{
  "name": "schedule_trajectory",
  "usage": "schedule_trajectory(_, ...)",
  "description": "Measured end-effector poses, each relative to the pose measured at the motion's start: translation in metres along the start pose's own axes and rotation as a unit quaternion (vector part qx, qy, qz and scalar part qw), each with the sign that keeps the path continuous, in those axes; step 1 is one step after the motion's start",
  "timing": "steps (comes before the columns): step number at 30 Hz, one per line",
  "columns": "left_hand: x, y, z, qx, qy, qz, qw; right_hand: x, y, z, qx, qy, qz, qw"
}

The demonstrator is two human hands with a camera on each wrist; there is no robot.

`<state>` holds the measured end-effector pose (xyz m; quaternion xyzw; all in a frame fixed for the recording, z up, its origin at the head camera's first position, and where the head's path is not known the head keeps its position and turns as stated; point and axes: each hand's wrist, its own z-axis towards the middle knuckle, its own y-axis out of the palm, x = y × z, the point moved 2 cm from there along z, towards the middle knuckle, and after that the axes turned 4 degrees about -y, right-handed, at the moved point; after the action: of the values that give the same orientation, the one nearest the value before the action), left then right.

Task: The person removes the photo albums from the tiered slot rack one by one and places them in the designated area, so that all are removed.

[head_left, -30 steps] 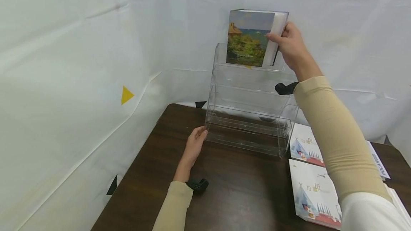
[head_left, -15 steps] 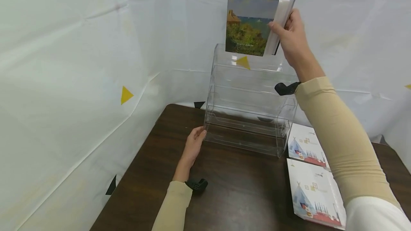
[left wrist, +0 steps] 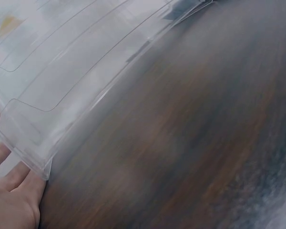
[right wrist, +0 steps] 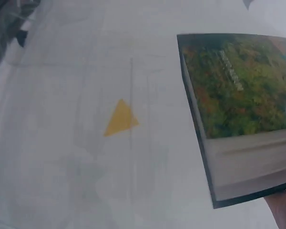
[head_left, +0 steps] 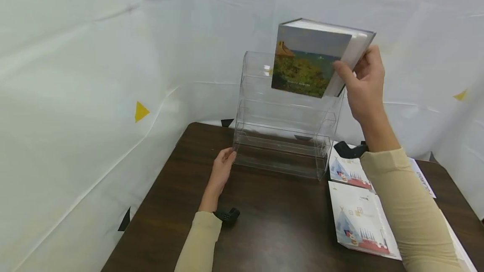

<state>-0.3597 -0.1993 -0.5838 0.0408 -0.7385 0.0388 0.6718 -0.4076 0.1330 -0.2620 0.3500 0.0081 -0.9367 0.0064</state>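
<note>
My right hand (head_left: 365, 83) grips a photo album (head_left: 302, 60) by its right edge, thumb on the front and fingers behind. A painted seaside scene covers the album's front; white page edges show along the top and right. It hangs in front of the upper part of a clear acrylic tiered display rack (head_left: 280, 116), overlapping it in the head view. Low at the rack's left side, my left hand (head_left: 222, 169) holds the side panel's edge between thumb and fingers. In the left wrist view, the fingers (left wrist: 14, 179) lie along the rack's lower corner.
Two white albums with a tent picture, one nearer (head_left: 359, 217) and one farther (head_left: 345, 171), lie right of the rack on the dark wooden table (head_left: 272, 226). A white item lettered POLAROID (head_left: 422, 179) lies beyond my right sleeve. White sheeting (head_left: 94, 74) hangs behind and left.
The right hand has lifted the photo album off the rack's top tier, then brought it nearer, lower and to the right. The left hand keeps its hold on the rack.
</note>
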Motion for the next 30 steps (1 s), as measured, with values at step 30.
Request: schedule_trajectory(30, 0.001, -0.023, -0.002, 0.005, -0.006, 0.006, 1.0, 0.061, 0.02, -0.272, -0.085, 0.51, -0.078, 0.8523)
